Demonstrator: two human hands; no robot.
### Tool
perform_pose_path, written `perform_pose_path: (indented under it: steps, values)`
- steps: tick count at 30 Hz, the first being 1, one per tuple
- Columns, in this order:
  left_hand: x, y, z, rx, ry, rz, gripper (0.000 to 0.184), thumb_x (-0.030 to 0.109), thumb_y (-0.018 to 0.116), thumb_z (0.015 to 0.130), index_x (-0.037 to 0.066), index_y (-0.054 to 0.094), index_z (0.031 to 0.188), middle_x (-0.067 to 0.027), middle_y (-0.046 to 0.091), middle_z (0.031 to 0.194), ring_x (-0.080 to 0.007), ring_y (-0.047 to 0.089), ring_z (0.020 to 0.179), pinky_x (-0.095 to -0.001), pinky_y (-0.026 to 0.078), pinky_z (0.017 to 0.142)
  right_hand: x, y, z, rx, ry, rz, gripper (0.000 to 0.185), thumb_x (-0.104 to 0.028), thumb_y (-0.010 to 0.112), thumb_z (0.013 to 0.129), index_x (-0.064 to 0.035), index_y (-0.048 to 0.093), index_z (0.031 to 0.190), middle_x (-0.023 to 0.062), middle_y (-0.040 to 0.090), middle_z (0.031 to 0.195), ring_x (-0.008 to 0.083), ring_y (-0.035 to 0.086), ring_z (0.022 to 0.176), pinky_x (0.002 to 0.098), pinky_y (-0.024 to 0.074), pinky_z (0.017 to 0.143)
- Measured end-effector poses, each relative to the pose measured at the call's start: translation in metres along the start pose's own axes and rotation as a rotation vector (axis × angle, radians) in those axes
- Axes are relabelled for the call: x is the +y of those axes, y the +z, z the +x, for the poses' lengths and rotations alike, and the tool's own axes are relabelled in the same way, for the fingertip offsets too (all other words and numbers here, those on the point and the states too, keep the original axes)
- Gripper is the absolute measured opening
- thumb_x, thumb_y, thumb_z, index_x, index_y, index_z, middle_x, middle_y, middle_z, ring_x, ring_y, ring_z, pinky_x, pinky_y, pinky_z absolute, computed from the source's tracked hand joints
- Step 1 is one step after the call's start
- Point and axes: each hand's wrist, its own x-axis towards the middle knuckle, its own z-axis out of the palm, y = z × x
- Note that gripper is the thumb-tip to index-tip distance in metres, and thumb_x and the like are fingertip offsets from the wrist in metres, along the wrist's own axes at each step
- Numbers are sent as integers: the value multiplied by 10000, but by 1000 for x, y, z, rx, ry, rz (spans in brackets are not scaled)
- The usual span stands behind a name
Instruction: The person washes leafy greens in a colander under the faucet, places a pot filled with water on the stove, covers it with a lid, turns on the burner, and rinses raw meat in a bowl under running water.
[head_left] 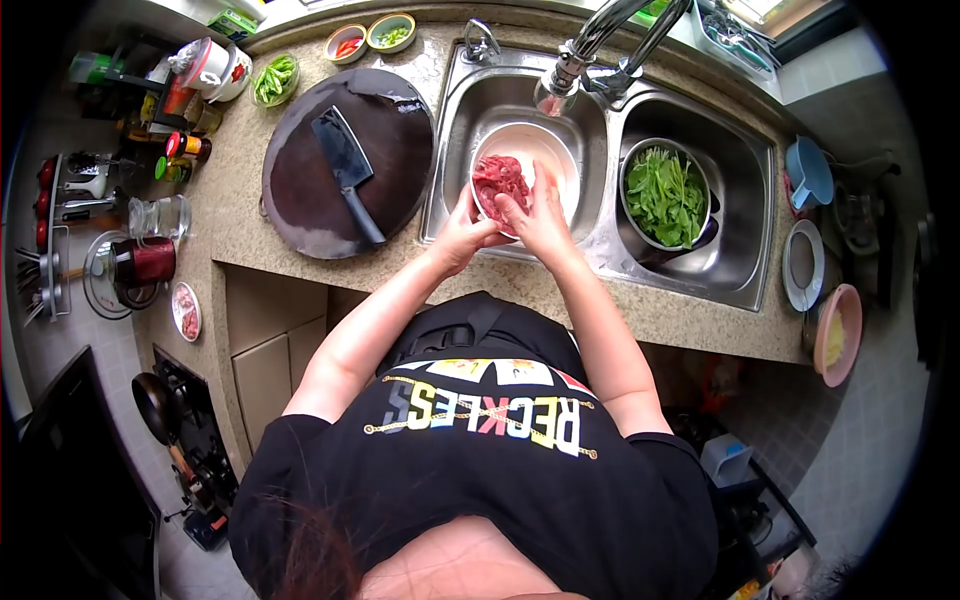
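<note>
Red raw meat (502, 186) in sliced pieces lies in a small white bowl (475, 187) over the left sink. My left hand (466, 236) is closed around the near left side of this bowl, its fingers partly hidden beneath. My right hand (541, 218) is at the bowl's right side, its thumb pressed on the meat and its fingers reaching forward along it. Below and behind is a larger pale basin (562, 150) with pinkish liquid, standing in the left sink (592, 125). The faucet (562, 80) hangs just beyond the basin.
A cleaver (343, 150) lies on the round dark chopping board (295, 205) at left. Leafy greens (662, 195) fill a pot in the right sink (745, 235). Small bowls of green peppers (274, 79), red chili (347, 47) and chopped green pieces (390, 36) stand behind the board.
</note>
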Motion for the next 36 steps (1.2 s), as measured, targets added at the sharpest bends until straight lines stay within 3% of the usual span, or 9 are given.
perform_pose_path:
  steps: [1,5,11,15,21,25,29,33,36]
  values:
    - [-4,2,1,3,6,22,734,18,605,784,118,220,1401,-104,421,1320,-231,508,1157,-379,506,895,-2,0,0,-2,0,-1,886,-431,680,767,-31,228,1416,273,420,1271,399,447,1158,457,361,979]
    - [-17,-1,2,-6,63,80,726,29,618,777,91,240,1394,-95,434,1293,-202,480,1169,-326,466,924,-3,3,2,-139,-54,-35,879,-388,733,702,-298,246,1427,261,363,1211,449,408,1119,481,332,999]
    - [-16,-4,3,-23,44,101,740,-4,591,754,96,236,1396,-94,445,1267,-203,491,1154,-338,473,920,1,8,0,-58,-116,-95,748,-216,748,696,-166,381,1347,221,408,1182,392,455,1112,410,370,986]
    - [-1,4,-2,-30,-43,11,748,-3,564,754,122,213,1402,-116,435,1280,-231,509,1146,-394,530,860,-7,3,0,0,-183,-121,707,-194,743,697,-162,415,1323,197,432,1170,375,481,1089,401,385,974]
    - [4,-13,-4,-32,-78,-80,731,57,536,780,146,187,1416,-126,433,1305,-268,573,1068,-426,551,806,-13,-31,9,-235,-285,-21,819,-262,744,710,-21,326,1371,263,464,1222,413,411,1191,436,359,999]
    - [11,-21,-7,-50,-102,-44,724,86,524,789,157,184,1425,-102,422,1326,-251,545,1121,-445,542,821,-15,-38,1,-237,-420,-230,1061,-171,836,531,-225,278,1432,225,279,1413,411,331,1265,457,298,1054]
    - [20,-19,-13,-107,-159,-77,715,77,525,791,158,196,1421,-99,439,1309,-245,556,1104,-455,550,810,-17,-33,7,-274,-527,-217,1085,-170,834,522,-249,260,1439,208,256,1437,373,310,1302,468,285,1062]
    - [19,-25,-10,-128,-208,-48,742,41,515,754,167,204,1416,-95,463,1263,-237,570,1059,-465,547,818,-23,-25,6,-343,-537,59,772,-12,725,608,-192,467,1314,154,356,1390,339,373,1276,379,344,1047]
    - [19,-24,-8,-111,-201,-55,770,22,505,726,169,200,1417,-93,461,1271,-240,553,1090,-469,539,832,-19,-16,5,-283,-515,64,731,-6,704,636,-178,468,1306,158,364,1382,338,376,1275,385,341,1049]
